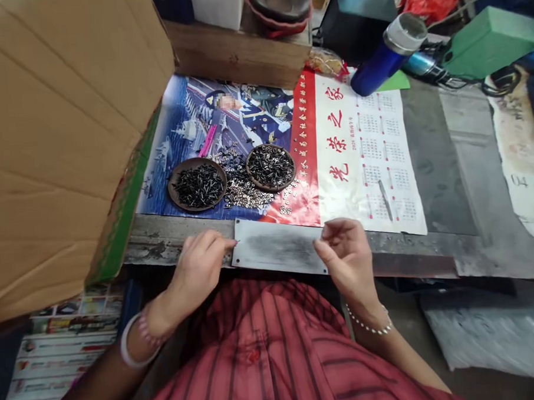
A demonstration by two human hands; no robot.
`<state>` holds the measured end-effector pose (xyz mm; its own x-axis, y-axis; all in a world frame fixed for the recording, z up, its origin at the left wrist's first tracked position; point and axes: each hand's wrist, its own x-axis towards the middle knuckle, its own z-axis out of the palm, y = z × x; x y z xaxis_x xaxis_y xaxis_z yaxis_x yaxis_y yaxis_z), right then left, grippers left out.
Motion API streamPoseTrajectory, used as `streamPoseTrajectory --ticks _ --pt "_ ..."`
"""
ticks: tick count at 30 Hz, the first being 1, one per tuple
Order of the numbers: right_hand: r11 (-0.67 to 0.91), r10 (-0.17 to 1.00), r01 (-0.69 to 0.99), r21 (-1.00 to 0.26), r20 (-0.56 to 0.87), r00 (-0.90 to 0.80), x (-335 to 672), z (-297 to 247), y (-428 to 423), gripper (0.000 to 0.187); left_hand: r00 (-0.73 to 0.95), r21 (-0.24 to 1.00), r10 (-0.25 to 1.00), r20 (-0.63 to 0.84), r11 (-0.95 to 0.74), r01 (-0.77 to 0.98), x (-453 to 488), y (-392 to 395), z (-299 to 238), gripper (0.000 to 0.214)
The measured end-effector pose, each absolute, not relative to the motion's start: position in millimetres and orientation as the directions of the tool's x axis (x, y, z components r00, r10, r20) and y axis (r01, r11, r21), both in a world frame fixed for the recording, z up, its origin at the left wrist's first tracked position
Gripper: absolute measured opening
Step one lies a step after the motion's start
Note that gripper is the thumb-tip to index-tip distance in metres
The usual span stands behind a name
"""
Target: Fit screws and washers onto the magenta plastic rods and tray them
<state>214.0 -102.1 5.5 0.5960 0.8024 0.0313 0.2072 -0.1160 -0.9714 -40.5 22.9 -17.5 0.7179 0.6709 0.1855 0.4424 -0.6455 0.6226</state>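
Observation:
My left hand point(203, 259) is closed in a pinch at the left end of a grey metal plate point(278, 246). What the fingertips hold, if anything, is too small to make out. Over the plate's right end is my right hand point(347, 255), palm turned inward, with loosely curled fingers apart from the thumb and nothing visible between them. Beyond the plate stand a round dish of dark, thin screw-like pieces point(198, 185) and a second dish of similar pieces mixed with small rings point(271, 167). Loose small metal rings point(247, 195) lie between the dishes.
A large cardboard box point(64, 132) rises at the left. A calendar poster point(338, 203) covers the worktop, with a thin metal tool point(385, 199) on it. Behind are a wooden box point(238, 54), a blue flask point(382, 59) and a green box point(494, 42).

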Motion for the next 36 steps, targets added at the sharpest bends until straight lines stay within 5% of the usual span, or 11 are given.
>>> streamPoseTrajectory --ticks 3,7,13,16,18,20,23,27,36 --pt "-0.135 0.844 0.221 -0.966 0.004 0.536 202.9 5.6 -115.3 0.023 0.842 0.492 0.509 0.18 -0.788 0.371 6.7 20.2 -19.5 0.029" --pt "-0.087 0.895 0.292 -0.952 0.055 0.443 205.0 11.0 -124.0 0.009 0.938 0.487 0.301 0.173 -0.854 0.184 53.2 11.6 -17.0 0.023" --pt "-0.111 0.919 0.346 -0.932 0.037 0.392 226.8 15.4 -131.5 0.009 0.831 0.501 0.539 0.133 -0.76 0.413 0.4 35.9 -12.8 0.028" --pt "-0.076 0.975 0.394 -0.916 0.014 0.22 220.3 11.7 -123.9 0.01 0.861 0.45 0.496 0.112 -0.798 0.401 10.8 30.3 -13.2 0.028" --pt "-0.039 0.989 0.421 -0.906 0.025 0.146 210.7 9.6 -117.1 0.009 0.881 0.528 0.457 0.118 -0.781 0.334 30.3 20.6 -13.8 0.027" --pt "-0.019 0.99 0.455 -0.89 0.048 0.136 201.9 7.8 -111.9 0.006 0.85 0.71 0.511 0.127 -0.645 0.281 44.3 12.4 -13.0 0.025" --pt "-0.009 0.984 0.504 -0.864 0.082 0.157 194.6 5.1 -107.8 0.005 0.712 0.958 0.702 -0.015 -0.195 0.213 42.9 4.6 -8.2 0.016" --pt "0.026 0.976 0.507 -0.861 0.131 0.172 188.6 2.1 -100.2 0.005 0.561 0.937 0.76 -0.327 0.336 0.092 24.5 -6.8 0.9 0.015" --pt "0.135 0.953 0.498 -0.856 0.25 0.171 170.3 12.9 -71.2 0.014 0.556 0.878 0.758 -0.34 0.468 -0.102 21.1 -31.8 9.4 0.022"
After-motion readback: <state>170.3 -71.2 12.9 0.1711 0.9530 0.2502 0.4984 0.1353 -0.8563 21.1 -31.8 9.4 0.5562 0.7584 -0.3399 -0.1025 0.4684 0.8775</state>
